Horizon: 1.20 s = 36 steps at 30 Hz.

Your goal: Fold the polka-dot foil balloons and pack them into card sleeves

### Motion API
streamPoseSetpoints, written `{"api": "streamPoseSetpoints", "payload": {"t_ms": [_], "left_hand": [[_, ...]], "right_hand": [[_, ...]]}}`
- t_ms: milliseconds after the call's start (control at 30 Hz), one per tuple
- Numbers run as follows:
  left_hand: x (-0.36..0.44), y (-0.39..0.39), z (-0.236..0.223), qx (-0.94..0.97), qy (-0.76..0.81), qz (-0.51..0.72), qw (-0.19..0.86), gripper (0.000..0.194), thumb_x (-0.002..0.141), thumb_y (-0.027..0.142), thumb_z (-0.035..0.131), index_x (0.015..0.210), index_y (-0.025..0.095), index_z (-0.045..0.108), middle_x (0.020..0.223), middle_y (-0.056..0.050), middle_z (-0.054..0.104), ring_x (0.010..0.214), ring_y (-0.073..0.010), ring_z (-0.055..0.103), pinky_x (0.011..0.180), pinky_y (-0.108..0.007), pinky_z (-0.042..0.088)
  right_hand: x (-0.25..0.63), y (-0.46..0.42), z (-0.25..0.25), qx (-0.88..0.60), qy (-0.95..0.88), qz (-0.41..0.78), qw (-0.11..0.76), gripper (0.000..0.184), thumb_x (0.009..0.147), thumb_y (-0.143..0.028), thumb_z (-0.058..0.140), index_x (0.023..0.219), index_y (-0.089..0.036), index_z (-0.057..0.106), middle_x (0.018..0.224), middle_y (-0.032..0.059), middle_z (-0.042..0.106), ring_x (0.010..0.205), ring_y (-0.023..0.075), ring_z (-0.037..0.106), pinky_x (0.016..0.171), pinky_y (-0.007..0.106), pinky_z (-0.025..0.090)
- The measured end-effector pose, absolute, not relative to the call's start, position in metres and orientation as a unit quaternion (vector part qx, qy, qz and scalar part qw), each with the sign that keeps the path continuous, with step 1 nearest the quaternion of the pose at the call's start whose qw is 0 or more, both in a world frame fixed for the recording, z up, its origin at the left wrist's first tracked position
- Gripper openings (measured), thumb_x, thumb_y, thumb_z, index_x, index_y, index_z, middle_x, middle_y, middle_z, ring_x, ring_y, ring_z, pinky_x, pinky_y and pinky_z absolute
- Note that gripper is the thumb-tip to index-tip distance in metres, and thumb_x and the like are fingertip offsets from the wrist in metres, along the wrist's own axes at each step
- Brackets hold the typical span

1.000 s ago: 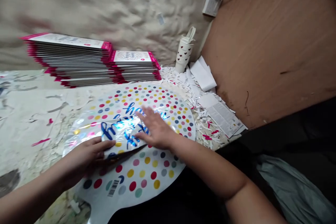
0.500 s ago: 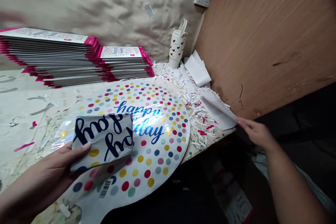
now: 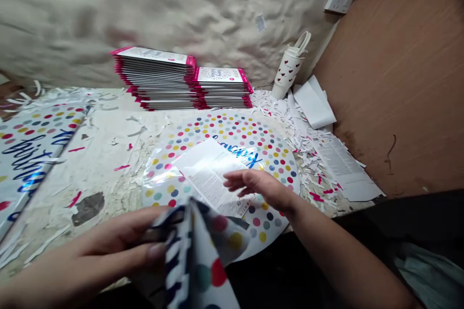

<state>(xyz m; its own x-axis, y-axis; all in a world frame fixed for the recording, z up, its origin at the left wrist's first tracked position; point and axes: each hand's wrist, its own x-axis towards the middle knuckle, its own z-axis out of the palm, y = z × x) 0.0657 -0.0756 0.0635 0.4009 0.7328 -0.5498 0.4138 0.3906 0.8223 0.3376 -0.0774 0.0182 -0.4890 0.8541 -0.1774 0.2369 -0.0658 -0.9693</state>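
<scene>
My left hand (image 3: 116, 241) grips a folded foil balloon (image 3: 208, 270) with coloured dots and dark lettering, low in front of me; its folds hang partly open. Fingers stretched out, my right hand (image 3: 263, 188) is just over a printed leaflet (image 3: 205, 171) and holds nothing; whether it touches the paper I cannot tell. The leaflet lies on a flat, round, dotted foil balloon (image 3: 279, 149), covering part of its blue lettering.
Pink-edged packs stand in a tall stack (image 3: 159, 79) and a shorter one (image 3: 223, 89) at the back. A white tumbler (image 3: 288, 70), folded papers (image 3: 315, 104), another leaflet (image 3: 340, 164) and paper shreds (image 3: 306, 145) lie right. Another dotted foil balloon (image 3: 32, 149) lies left.
My right hand has left the papers at the right edge and moved over the round balloon, where a leaflet now lies. The folded balloon has come lower and nearer. The view has swung left.
</scene>
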Motion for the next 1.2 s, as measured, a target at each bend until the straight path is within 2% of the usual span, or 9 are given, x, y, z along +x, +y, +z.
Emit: {"api": "streamPoseSetpoints", "payload": {"t_ms": [100,200,367,567,667,833,1000,1100,1200], "left_hand": [[0.088,-0.063,0.065,0.668,0.432,0.071,0.602,0.027,0.076,0.04,0.06,0.101,0.03,0.064,0.1,0.001,0.067,0.096,-0.0255,0.059,0.081,-0.033,0.049],[0.109,-0.041,0.065,0.69,0.424,0.074,0.582,0.026,0.082,0.038,0.051,0.101,0.023,0.06,0.084,-0.002,0.066,0.075,-0.0208,0.061,0.063,-0.027,0.05],[0.129,-0.03,0.051,0.743,0.491,0.163,0.424,0.029,0.087,0.036,0.041,0.104,0.02,0.058,0.085,-0.006,0.065,0.078,-0.0224,0.062,0.068,-0.033,0.05],[0.178,-0.068,-0.001,0.887,0.406,0.073,0.206,0.055,0.087,0.046,0.038,0.127,0.009,0.046,0.135,-0.021,0.042,0.126,-0.0366,0.034,0.099,-0.053,0.031],[0.169,-0.064,-0.009,0.922,0.3,-0.015,0.245,0.072,0.08,0.057,0.045,0.138,0.017,0.031,0.148,-0.016,0.019,0.135,-0.0383,0.009,0.104,-0.062,0.012],[0.119,-0.046,0.008,0.894,0.189,-0.017,0.406,0.028,0.087,0.038,0.046,0.104,0.029,0.066,0.126,-0.006,0.056,0.128,-0.0284,0.036,0.106,-0.048,0.024],[0.109,-0.048,0.003,0.903,0.284,0.017,0.322,0.058,0.081,0.047,0.051,0.134,0.024,0.04,0.143,-0.011,0.034,0.134,-0.0326,0.022,0.107,-0.054,0.012],[0.104,-0.031,0.011,0.898,0.169,-0.055,0.401,0.026,0.084,0.039,0.051,0.103,0.03,0.065,0.132,-0.004,0.05,0.131,-0.03,0.03,0.107,-0.049,0.017],[0.112,-0.015,0.021,0.889,0.197,-0.046,0.411,0.024,0.085,0.03,0.046,0.075,0.022,0.067,0.102,-0.006,0.067,0.11,-0.0256,0.054,0.089,-0.035,0.04]], "right_hand": [[0.341,-0.061,0.031,-0.284,-0.564,0.723,0.281,0.078,0.07,-0.063,0.057,0.132,-0.017,0.043,0.111,0.0084,0.062,0.097,0.0212,0.059,0.081,0.032,0.046],[0.333,-0.053,0.034,-0.334,-0.564,0.712,0.253,0.072,0.05,-0.036,0.082,0.115,-0.018,0.056,0.099,0.0039,0.065,0.09,0.0193,0.061,0.078,0.029,0.048],[0.349,-0.028,0.005,-0.554,-0.425,0.666,0.263,0.032,0.054,-0.025,0.08,0.08,-0.012,0.066,0.073,0.0055,0.07,0.068,0.0198,0.066,0.066,0.032,0.054],[0.381,-0.009,-0.014,-0.621,-0.371,0.574,0.382,0.022,0.066,-0.021,0.071,0.086,-0.015,0.062,0.077,0.0046,0.071,0.071,0.0188,0.068,0.066,0.032,0.056],[0.395,-0.016,-0.008,-0.617,-0.358,0.562,0.418,0.023,0.067,-0.018,0.071,0.087,-0.016,0.06,0.082,0.0045,0.071,0.073,0.0178,0.068,0.069,0.03,0.057],[0.416,-0.021,0.0,-0.604,-0.328,0.567,0.454,0.029,0.065,-0.02,0.074,0.09,-0.017,0.06,0.085,0.0046,0.072,0.074,0.0193,0.069,0.067,0.031,0.058],[0.398,-0.011,-0.005,-0.573,-0.371,0.571,0.456,0.031,0.065,-0.024,0.074,0.093,-0.017,0.061,0.086,0.0047,0.071,0.077,0.0199,0.068,0.07,0.032,0.058],[0.389,-0.008,-0.014,-0.6,-0.402,0.55,0.42,0.027,0.066,-0.026,0.073,0.089,-0.017,0.062,0.086,0.0052,0.071,0.078,0.0198,0.068,0.07,0.032,0.057],[0.389,-0.009,-0.024,-0.627,-0.413,0.528,0.396,0.025,0.064,-0.027,0.074,0.083,-0.016,0.063,0.079,0.0056,0.071,0.071,0.0199,0.067,0.064,0.033,0.057]]}}
